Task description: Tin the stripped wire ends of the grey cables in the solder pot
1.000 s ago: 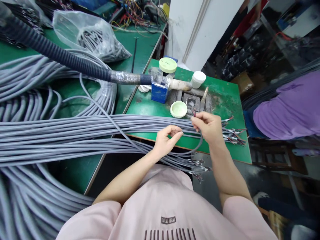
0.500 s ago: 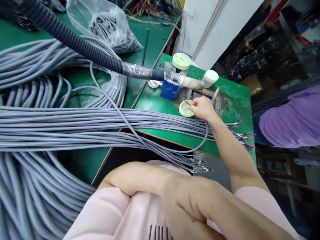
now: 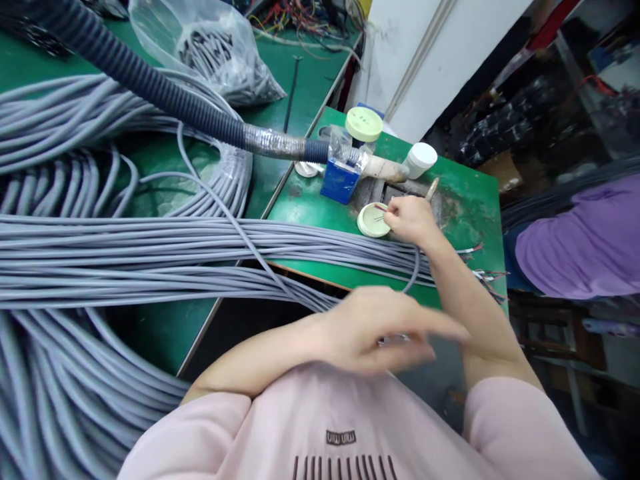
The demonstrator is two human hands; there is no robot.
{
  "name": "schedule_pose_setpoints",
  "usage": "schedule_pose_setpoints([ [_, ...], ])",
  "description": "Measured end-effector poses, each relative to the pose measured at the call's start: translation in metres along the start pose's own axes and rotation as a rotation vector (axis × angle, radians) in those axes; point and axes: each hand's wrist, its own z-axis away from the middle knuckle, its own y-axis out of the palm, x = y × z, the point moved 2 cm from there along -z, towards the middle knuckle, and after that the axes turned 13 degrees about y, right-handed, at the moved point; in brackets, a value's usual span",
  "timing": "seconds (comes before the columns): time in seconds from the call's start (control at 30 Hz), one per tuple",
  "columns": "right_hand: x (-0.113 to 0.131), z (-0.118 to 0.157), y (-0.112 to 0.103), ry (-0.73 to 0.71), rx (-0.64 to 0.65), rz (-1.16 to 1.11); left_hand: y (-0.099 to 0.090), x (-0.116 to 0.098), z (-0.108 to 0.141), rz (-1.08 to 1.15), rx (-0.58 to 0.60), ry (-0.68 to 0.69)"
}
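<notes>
Right hand (image 3: 407, 219) is closed in a pinch on thin dark red and black wires (image 3: 381, 209), whose tips point over a shallow, round, pale green dish (image 3: 367, 231); whether they touch its contents cannot be told. Left hand (image 3: 377, 327) is partly open, blurred, with thumb and fingers apart, just in front of the pink shirt (image 3: 280, 433); contact with anything cannot be confirmed.

The smaller green work table (image 3: 305, 207) has its near edge running under the long bundle of smooth grey cables (image 3: 150, 230) and then behind the left hand. Its right edge lies beyond the right forearm. Bare green surface shows left of the dish, up to the bundle, and between the worn dark patch and the right edge. Behind the dish, room is narrow: a blue box (image 3: 340, 181) and a ribbed dark hose (image 3: 165, 87) stand close.

A single grey cable (image 3: 416, 267) curves up to the right wrist.

Count: one dish, one blue box, one hose, one white lidded tub (image 3: 421, 161), one jar with a yellow-green lid (image 3: 364, 125), one clear plastic bag (image 3: 260, 73), one other person in a purple top (image 3: 583, 233). Bundled cables overlap too closely to number.
</notes>
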Motion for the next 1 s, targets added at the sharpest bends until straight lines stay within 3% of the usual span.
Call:
schedule_pose_setpoints([
  [0.03,-0.007,-0.001,-0.005,0.017,-0.038,-0.019,-0.001,0.010,-0.003,-0.105,0.086,0.056],
  [0.13,-0.035,-0.011,-0.014,0.109,-0.127,-0.033,-0.012,0.049,-0.002,-0.515,-0.013,0.013],
  [0.23,-0.059,-0.025,-0.008,0.197,-0.126,0.013,-0.017,0.082,0.006,-0.701,0.010,-0.010],
  [0.3,-0.068,-0.033,0.001,0.232,-0.104,0.043,-0.017,0.091,0.009,-0.757,0.042,0.025],
  [0.47,-0.071,-0.044,0.020,0.266,-0.049,0.083,-0.017,0.091,0.009,-0.774,0.037,0.050],
  [0.67,-0.068,-0.049,0.030,0.280,-0.003,0.105,-0.016,0.093,0.009,-0.787,0.051,0.081],
  [0.87,-0.067,-0.050,0.033,0.278,0.008,0.119,-0.017,0.094,0.009,-0.786,0.049,0.084],
  [1.0,-0.068,-0.045,0.022,0.266,-0.048,0.050,-0.018,0.094,0.009,-0.784,0.047,0.092],
])
